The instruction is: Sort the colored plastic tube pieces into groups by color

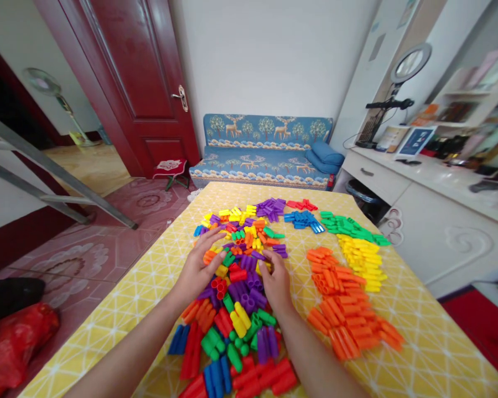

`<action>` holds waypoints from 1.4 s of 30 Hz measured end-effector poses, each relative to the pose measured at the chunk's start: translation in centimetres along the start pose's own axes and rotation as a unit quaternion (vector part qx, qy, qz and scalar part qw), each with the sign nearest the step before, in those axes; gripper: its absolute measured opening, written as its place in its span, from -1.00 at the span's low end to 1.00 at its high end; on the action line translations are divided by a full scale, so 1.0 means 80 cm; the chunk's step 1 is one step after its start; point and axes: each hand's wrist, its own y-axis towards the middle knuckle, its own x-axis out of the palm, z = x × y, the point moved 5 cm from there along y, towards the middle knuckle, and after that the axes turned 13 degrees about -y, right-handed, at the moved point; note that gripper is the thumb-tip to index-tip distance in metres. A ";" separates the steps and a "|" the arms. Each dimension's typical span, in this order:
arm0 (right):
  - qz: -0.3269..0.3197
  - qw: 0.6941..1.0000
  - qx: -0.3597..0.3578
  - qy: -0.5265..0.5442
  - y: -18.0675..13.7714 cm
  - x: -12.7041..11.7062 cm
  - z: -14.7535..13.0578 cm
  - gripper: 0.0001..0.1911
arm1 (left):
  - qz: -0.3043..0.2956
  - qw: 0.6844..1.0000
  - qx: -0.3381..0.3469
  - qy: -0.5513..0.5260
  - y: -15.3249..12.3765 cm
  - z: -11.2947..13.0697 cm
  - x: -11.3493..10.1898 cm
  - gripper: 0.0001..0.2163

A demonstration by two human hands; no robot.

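A mixed heap of plastic tube-shaped pieces in several colours (pixel 238 290) lies between and in front of my hands. My left hand (pixel 201 265) hovers at the heap's left side, fingers stretched out and thumb apart, with nothing visible in it. Orange pieces (pixel 209 257) show under its fingers and a green piece (pixel 229 257) is near its thumb tip. On the right side of the heap, my right hand (pixel 277 281) is curled, its thumb and index fingertip at a small purple piece (pixel 258 255). Joined red tubes (pixel 219 287) lie between both hands.
Single-colour piles lie on the yellow patterned tablecloth (pixel 141 331): orange (pixel 344 309), yellow (pixel 361 260), green (pixel 348 228), blue (pixel 302 220), red (pixel 302 204) and purple (pixel 270 209). A blue sofa (pixel 265 160) stands beyond the table, a white cabinet (pixel 448 204) to the right.
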 end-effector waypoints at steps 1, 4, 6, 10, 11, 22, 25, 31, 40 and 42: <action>0.000 1.000 -0.002 -0.001 0.000 0.000 -0.001 -0.73 | -0.013 1.000 0.015 0.016 0.022 0.001 0.008 -0.63; 0.001 1.000 0.000 0.002 0.000 -0.001 -0.001 -0.74 | -0.032 0.997 0.046 0.054 0.091 -0.012 0.039 -0.62; -0.003 1.000 0.003 0.006 0.000 -0.001 0.000 -0.75 | -0.054 0.994 0.052 0.082 0.134 -0.031 0.066 -0.60; -0.022 1.000 0.006 0.014 -0.001 0.000 0.003 -0.75 | -0.103 0.978 0.037 0.175 0.195 -0.074 0.118 -0.57; -0.025 1.000 0.010 0.016 -0.001 0.000 0.004 -0.75 | -0.105 0.977 0.030 0.184 0.206 -0.084 0.126 -0.57; -0.025 0.999 0.016 0.023 0.003 -0.002 -0.002 -0.75 | -0.157 0.970 0.002 0.185 0.221 -0.141 0.110 -0.79; -0.023 0.999 0.018 0.024 0.003 -0.002 -0.002 -0.73 | -0.223 0.957 0.002 0.184 0.217 -0.137 0.098 -0.79; -0.014 0.999 0.016 0.030 0.003 -0.002 -0.003 -0.74 | -0.278 0.938 0.006 0.206 0.228 -0.111 0.079 -0.77; -0.019 0.999 0.013 0.028 0.004 -0.002 -0.003 -0.76 | -0.305 0.931 0.070 0.185 0.218 -0.083 0.169 -0.67; -0.016 0.999 0.014 0.027 0.004 -0.003 -0.004 -0.75 | -0.317 0.928 0.064 0.186 0.216 -0.085 0.181 -0.69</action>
